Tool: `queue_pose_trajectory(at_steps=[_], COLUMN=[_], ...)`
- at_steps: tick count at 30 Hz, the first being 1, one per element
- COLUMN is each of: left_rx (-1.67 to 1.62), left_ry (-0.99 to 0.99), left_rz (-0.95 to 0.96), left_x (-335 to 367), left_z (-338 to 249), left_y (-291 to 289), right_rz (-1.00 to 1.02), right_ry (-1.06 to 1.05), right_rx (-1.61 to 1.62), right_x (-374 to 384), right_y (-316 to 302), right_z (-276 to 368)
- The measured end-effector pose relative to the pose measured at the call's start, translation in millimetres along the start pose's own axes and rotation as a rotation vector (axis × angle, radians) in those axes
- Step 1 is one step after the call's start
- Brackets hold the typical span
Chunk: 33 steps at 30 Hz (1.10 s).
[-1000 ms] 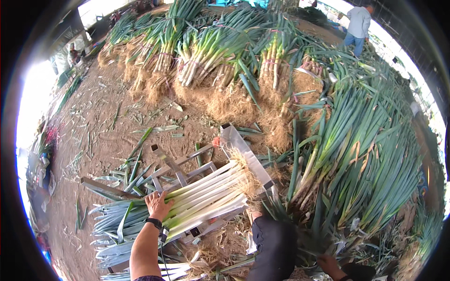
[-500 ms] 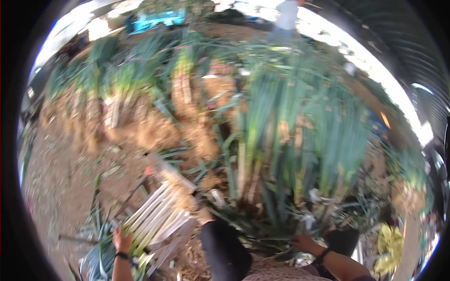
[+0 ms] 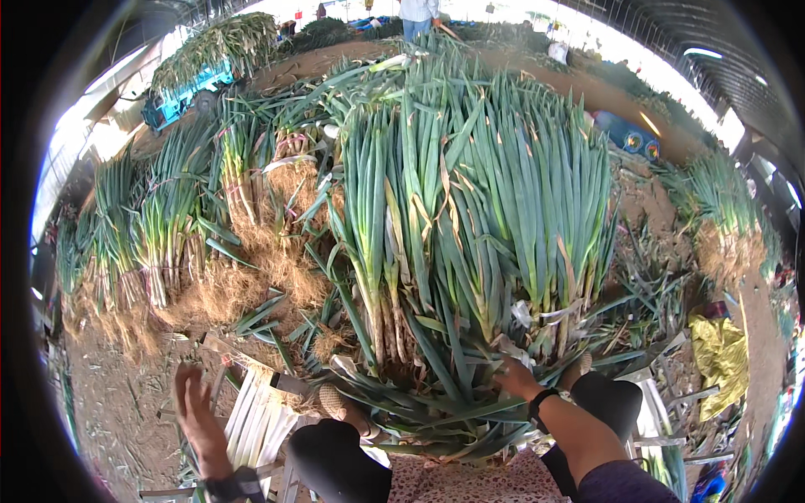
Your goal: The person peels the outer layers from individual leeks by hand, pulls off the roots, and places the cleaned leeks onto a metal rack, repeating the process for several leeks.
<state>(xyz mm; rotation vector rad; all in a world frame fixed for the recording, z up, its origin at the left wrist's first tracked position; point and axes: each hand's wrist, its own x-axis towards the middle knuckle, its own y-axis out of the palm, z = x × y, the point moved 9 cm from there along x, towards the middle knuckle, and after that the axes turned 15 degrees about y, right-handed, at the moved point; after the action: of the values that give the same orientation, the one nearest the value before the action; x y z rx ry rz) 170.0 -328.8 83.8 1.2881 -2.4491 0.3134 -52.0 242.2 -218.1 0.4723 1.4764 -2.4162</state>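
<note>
Big heap of green leeks (image 3: 470,243) filling the middle, leaves fanned upward and outward, pale stalks and roots pointing down toward the knees. More leek bundles (image 3: 159,226) lined up along the left on brown earth (image 3: 117,394), roots bushy and straw-coloured. Blue cart (image 3: 180,94) loaded with leeks at upper left; a person in blue trousers (image 3: 417,12) standing far off at the top edge. Yellow cloth (image 3: 721,356) crumpled at right, well apart from the hands. Dark knees (image 3: 335,457) at the bottom, a patterned seat between them. Metal rack (image 3: 243,394) at lower left, carrying a row of trimmed white stalks (image 3: 256,423) lying side by side. Right hand (image 3: 518,379) pushed into the base of the big heap, fingers closed among the stalks there, a black watch on the wrist; whether one stalk or several are gripped cannot be told. Left hand (image 3: 194,407) raised just above the rack, open, fingers spread and blurred, holding nothing, just beside the trimmed stalks, dark band at the wrist. Hands well apart, one on each side of the knees. Loose green leaf scraps (image 3: 277,314) scattered on the earth between the rack and the heap.
</note>
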Motion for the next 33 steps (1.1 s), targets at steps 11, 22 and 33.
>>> queue_pose_trajectory(at_steps=[11, 22, 33], left_rx=[-0.52, -0.452, -0.504], left_ry=[-0.318, -0.48, -0.48], left_rz=[0.332, 0.3, 0.306], left_x=[-63, -51, -41], left_z=[61, 75, 74], left_y=[342, 322, 304], right_rz=[0.871, -0.191, 0.493], right_ry=[-0.463, -0.186, 0.393], right_rx=[-0.47, 0.337, 1.219], right_x=[-56, 233, 172], right_y=[156, 118, 94], right_z=[-16, 177, 223])
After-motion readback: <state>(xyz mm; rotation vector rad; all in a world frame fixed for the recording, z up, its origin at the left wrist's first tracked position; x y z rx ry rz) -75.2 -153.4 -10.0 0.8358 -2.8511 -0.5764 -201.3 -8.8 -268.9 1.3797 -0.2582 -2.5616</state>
